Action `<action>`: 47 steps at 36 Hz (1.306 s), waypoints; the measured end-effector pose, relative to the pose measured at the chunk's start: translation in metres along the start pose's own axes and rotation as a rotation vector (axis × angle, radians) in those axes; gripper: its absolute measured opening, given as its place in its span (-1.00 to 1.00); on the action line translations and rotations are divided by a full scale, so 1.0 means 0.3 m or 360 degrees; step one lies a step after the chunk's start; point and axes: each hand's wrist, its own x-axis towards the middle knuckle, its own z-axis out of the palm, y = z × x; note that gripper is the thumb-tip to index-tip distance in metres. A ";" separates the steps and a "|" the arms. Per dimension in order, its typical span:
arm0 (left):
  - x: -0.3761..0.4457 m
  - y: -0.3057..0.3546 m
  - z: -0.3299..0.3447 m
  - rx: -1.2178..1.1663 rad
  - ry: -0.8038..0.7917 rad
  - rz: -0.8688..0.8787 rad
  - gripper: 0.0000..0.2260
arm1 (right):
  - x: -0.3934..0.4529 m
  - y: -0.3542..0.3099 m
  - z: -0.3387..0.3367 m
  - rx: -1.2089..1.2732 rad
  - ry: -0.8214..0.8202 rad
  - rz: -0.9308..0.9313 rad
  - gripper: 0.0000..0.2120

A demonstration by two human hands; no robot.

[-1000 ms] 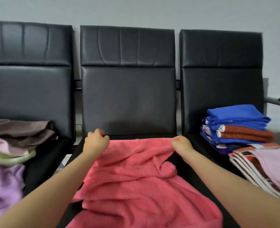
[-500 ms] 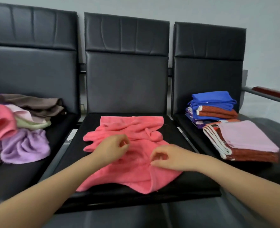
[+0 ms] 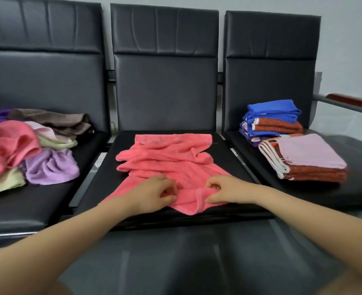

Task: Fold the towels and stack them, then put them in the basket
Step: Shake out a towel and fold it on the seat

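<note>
A coral-pink towel (image 3: 169,156) lies rumpled on the middle black seat (image 3: 235,167), its far edge laid straight near the backrest. My left hand (image 3: 154,193) pinches the towel's near part with curled fingers. Close to its right, my right hand (image 3: 222,191) pinches a raised fold of the same towel at the near edge. On the right seat lie two folded stacks: a blue-topped stack (image 3: 272,119) at the back and a stack topped by a light pink towel (image 3: 307,158) in front. Unfolded towels (image 3: 27,150) are heaped on the left seat. No basket shows.
Three black padded chairs stand in a row against a grey wall. A metal armrest with a wooden top (image 3: 350,102) juts out at the far right. Bare seat surface shows in front of the heap on the left seat (image 3: 37,201).
Both hands left the towel's far corners, came back to its near part and now pinch it close together. The view pulled back and tilted down, showing more of the side seats.
</note>
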 end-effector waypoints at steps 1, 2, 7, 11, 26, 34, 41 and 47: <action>-0.004 0.002 0.003 -0.0009 -0.0003 -0.0022 -0.82 | -0.001 -0.008 -0.005 0.0019 -0.0025 -0.0001 -0.80; -0.008 0.002 0.007 -0.0019 -0.0012 -0.0051 -0.75 | -0.003 -0.017 -0.010 0.0058 -0.0050 -0.0006 -0.79; -0.022 -0.014 0.027 0.0027 -0.0022 -0.0080 -0.47 | -0.015 -0.044 -0.015 0.0419 -0.0104 0.0013 -0.80; -0.025 -0.023 0.038 0.0048 0.0002 -0.0080 -0.43 | -0.004 -0.044 0.000 0.0246 -0.0044 0.0036 -0.87; -0.014 -0.019 0.037 0.0000 0.0213 -0.0017 -0.40 | -0.003 -0.064 -0.072 0.1430 0.0753 -0.0097 -0.86; 0.069 0.045 0.020 -0.0276 0.0682 0.0171 -0.76 | 0.057 -0.079 -0.150 0.1823 0.0964 -0.0084 -0.80; 0.123 0.142 -0.010 -0.1309 0.0658 0.0060 -0.80 | 0.123 -0.065 -0.202 0.1928 0.1081 0.0029 -0.77; 0.150 0.152 0.013 -0.1400 0.0552 -0.0301 -0.89 | 0.154 -0.072 -0.205 0.1951 0.0981 0.0003 -0.80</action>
